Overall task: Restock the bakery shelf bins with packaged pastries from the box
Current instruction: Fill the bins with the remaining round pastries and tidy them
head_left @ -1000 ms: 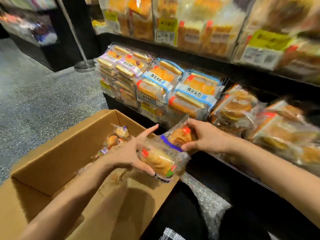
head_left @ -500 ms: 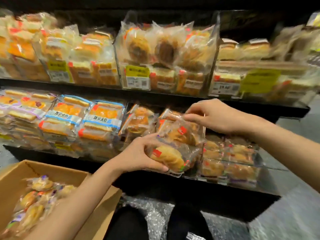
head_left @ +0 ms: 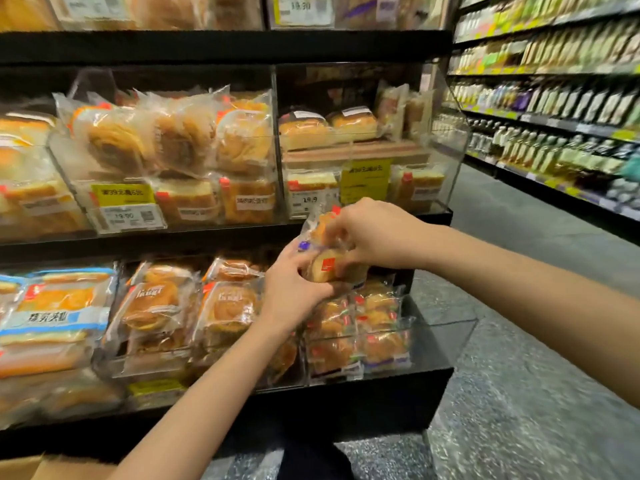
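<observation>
Both hands, left hand (head_left: 289, 292) and right hand (head_left: 372, 233), have carried the clear-wrapped golden pastry packs (head_left: 323, 261), gripped, from beside the box to above my clear plastic bin (head_left: 398, 367) of similar packs.

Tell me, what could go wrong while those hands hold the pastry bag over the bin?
The left hand and right hand both squeeze the packaged pastry, so it might get squashed. The clear bin below already looks full of packs, so the new one may slide off the pile.
</observation>
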A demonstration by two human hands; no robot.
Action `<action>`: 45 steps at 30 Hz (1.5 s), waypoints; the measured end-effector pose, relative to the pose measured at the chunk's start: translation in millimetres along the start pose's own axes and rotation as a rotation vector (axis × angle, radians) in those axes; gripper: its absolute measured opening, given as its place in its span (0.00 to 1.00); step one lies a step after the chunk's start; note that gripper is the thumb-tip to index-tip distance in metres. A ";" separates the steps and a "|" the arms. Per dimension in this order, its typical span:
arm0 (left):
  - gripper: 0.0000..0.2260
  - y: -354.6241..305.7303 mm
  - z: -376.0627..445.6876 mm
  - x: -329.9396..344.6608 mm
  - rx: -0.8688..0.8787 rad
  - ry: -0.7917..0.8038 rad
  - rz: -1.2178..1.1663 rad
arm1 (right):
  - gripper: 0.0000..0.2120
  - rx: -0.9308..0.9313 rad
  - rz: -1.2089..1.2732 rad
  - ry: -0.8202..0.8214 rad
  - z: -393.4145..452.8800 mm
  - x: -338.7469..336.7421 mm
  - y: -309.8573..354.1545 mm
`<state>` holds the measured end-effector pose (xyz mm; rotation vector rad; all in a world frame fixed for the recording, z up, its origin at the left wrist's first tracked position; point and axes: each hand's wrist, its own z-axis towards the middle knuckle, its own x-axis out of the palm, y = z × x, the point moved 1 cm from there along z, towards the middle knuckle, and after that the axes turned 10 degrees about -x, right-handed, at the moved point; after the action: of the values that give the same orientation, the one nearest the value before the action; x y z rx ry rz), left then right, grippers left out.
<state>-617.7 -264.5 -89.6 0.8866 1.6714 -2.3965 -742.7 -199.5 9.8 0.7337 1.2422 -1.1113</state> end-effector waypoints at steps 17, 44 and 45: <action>0.06 41.4 30.9 103.1 -0.108 0.207 -0.260 | 0.11 -0.052 -0.443 0.684 -61.0 106.2 -144.3; 0.15 53.0 40.6 109.9 -0.243 0.284 -0.567 | 0.15 0.702 0.653 0.238 -42.9 138.0 -149.1; 0.16 52.8 39.4 109.0 -0.184 0.307 -0.562 | 0.19 0.802 0.909 0.153 -42.9 129.1 -142.8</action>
<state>-703.6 -293.3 -179.2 0.8804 2.5004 -2.4466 -897.1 -240.0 -105.9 1.7905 0.3981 -0.7410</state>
